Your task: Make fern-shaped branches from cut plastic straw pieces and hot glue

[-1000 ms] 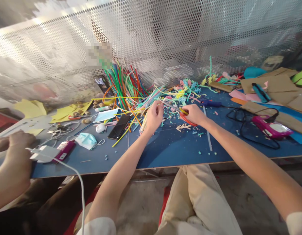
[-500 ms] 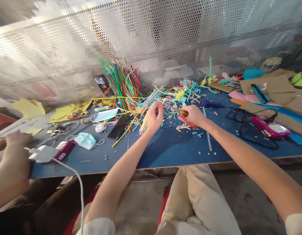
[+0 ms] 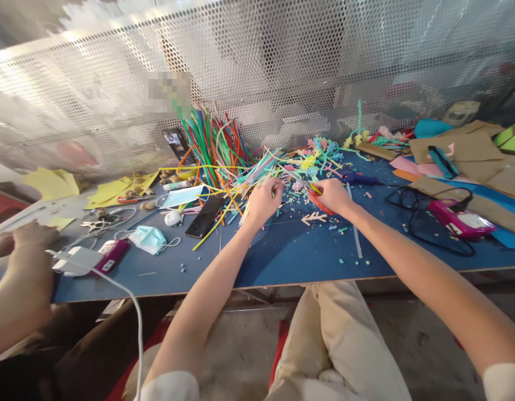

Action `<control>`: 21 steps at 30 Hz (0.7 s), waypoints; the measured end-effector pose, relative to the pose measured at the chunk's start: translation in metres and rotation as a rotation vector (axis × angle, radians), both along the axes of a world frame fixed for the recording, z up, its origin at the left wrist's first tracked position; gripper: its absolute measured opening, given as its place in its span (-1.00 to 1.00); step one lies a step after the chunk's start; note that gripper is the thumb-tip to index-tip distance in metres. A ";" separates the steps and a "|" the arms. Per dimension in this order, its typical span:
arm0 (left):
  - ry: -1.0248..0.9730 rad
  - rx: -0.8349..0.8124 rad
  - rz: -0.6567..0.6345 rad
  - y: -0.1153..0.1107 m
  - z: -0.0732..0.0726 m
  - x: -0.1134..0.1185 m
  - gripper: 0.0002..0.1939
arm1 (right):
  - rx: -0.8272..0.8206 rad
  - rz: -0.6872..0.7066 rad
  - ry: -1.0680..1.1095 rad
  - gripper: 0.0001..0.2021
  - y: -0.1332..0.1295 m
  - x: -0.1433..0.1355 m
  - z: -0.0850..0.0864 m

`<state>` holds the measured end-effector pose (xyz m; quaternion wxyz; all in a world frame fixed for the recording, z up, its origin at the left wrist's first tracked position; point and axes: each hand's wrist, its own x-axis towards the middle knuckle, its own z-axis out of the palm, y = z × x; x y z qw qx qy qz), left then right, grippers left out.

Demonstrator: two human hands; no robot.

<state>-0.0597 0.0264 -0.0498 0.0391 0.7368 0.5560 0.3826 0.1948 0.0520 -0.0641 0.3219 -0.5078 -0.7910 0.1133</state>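
My right hand (image 3: 333,196) grips a pair of scissors (image 3: 319,201) with orange handles, its blades pointing up and left toward my other hand. Just left of the blades, my left hand (image 3: 263,201) is closed with the fingertips together; whatever they pinch is too small to make out. Behind both hands lies a heap of coloured pipe cleaners (image 3: 263,164), with short fuzzy pieces (image 3: 310,161) in yellow, pink and blue. Tiny clippings litter the blue tabletop (image 3: 282,262) below. A pale branched piece (image 3: 314,218) rests under the scissors.
Left of my hands lie a black phone (image 3: 204,216), a face mask (image 3: 147,239) and a white charger (image 3: 77,260). Another person's hand (image 3: 34,236) rests at the far left. On the right are a blue glue gun (image 3: 360,177), a magenta device (image 3: 462,218) and cardboard (image 3: 479,147).
My left hand has turned slightly and shifted a little right and down, its fingers curling more. The scissors stay in my right hand, nearly in place.
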 end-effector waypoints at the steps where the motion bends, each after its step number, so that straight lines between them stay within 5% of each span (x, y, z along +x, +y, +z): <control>1: 0.077 -0.041 -0.002 0.002 -0.001 -0.002 -0.80 | 0.007 -0.020 0.012 -0.61 0.001 0.003 0.001; 5: 0.237 -0.173 -0.011 0.012 -0.008 -0.010 -0.85 | 0.015 -0.105 0.059 -0.57 0.007 0.022 0.007; 11: 0.175 -0.233 -0.081 0.028 -0.013 -0.027 -0.86 | 0.049 -0.278 0.098 -0.54 0.018 0.053 0.009; 21: 0.087 -0.104 0.105 0.040 -0.005 -0.055 -0.68 | 0.012 -0.488 -0.031 -0.39 0.022 0.065 0.011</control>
